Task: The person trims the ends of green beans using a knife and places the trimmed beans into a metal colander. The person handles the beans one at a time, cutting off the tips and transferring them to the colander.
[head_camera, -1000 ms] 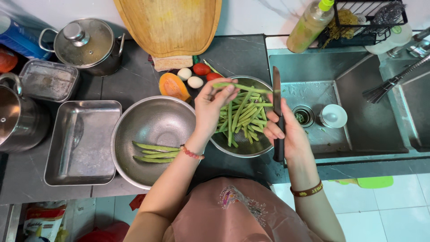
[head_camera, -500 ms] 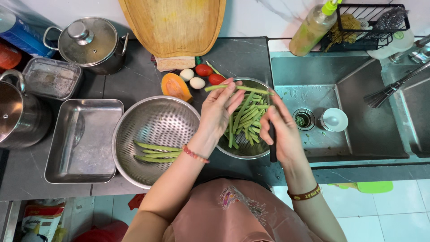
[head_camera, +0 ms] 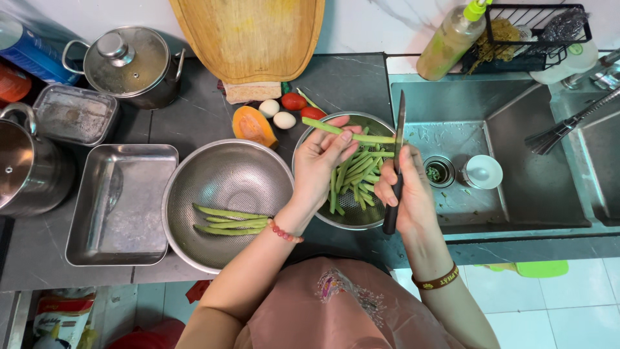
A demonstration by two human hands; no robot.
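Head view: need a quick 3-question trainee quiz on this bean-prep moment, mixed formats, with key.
1. True or false: the right hand holds a knife with its blade pointing away from the person.
2. Multiple choice: the left hand holds a green bean over which thing? A) flat steel tray B) bowl of beans C) sink
3. Fill in: the perforated colander left of that bowl holds a few ____.

Key: 1 true; 2 B; 3 green beans.
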